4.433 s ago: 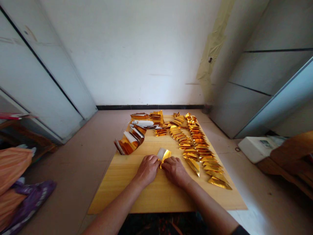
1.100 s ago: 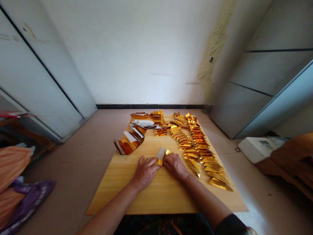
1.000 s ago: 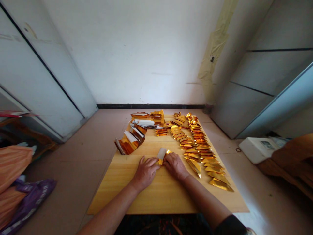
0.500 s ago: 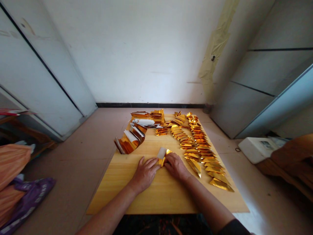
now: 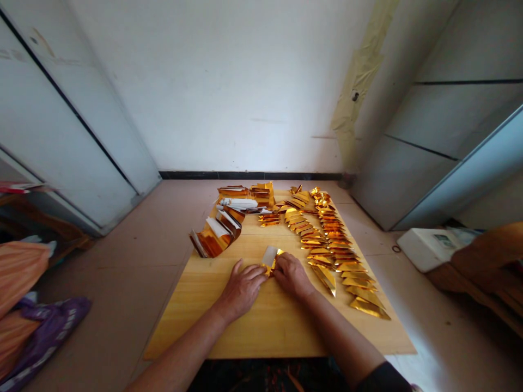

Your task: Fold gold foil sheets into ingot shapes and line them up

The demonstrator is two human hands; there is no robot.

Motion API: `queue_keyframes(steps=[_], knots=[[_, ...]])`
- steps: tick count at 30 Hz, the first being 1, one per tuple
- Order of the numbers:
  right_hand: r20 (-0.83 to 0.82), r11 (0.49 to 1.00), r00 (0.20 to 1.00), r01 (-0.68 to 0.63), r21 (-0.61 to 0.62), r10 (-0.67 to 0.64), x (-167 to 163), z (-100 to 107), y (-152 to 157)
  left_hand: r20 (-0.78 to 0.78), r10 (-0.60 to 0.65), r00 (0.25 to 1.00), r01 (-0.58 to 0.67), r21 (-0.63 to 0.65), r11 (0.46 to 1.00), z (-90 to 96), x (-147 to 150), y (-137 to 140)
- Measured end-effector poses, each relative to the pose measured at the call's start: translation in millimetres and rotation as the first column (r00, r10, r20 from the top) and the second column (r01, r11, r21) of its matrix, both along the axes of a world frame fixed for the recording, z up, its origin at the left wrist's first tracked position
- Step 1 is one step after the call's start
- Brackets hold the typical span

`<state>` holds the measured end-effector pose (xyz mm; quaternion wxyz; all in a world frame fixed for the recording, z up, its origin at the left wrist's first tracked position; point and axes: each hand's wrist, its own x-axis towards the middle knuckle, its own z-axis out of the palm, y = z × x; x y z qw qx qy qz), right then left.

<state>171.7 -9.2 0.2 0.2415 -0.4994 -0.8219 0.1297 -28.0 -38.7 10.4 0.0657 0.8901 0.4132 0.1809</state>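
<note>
A small sheet of gold foil paper point(image 5: 269, 255), its pale grey side partly up, lies on the wooden board between my hands. The lower end is folded to show gold. My left hand point(image 5: 244, 284) presses its fingertips on the paper's lower left edge, thumb held apart. With curled fingers, my right hand point(image 5: 292, 274) grips the right edge, where a bit of gold shows; its fingertips are hidden. Just right of it lie folded gold paper pieces point(image 5: 326, 276), pointed at the ends, in an overlapping row.
A second long row of folded gold pieces point(image 5: 342, 253) runs along the right side of the board point(image 5: 245, 340). Stacks of unfolded foil sheets point(image 5: 218, 234) and a white bundle point(image 5: 241, 204) sit at the back left. Bags point(image 5: 49, 332) lie on the floor at left; a white box point(image 5: 427, 247) stands right.
Both hands stay almost where they were on the foil paper. The fold at its lower end looks slightly more crumpled, and the view has shifted very little.
</note>
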Motion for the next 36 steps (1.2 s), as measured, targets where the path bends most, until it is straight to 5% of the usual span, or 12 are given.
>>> queue_keyframes(steps=[9, 29, 36], knots=[[-0.017, 0.998, 0.999, 0.050, -0.028, -0.050, -3, 3, 2, 0.034, 0.005, 0.999, -0.004, -0.033, 0.999, -4.2, -2, -3], [-0.180, 0.999, 0.982, 0.045, -0.027, -0.049, -2, -3, 3, -0.046, -0.001, 0.999, 0.006, 0.108, 0.994, -5.6, 5, -3], [-0.138, 0.999, 0.990, 0.031, 0.013, -0.029, -2, -1, 3, -0.048, -0.119, 0.992, 0.124, 0.100, 0.987, 2.1, 12, 6]])
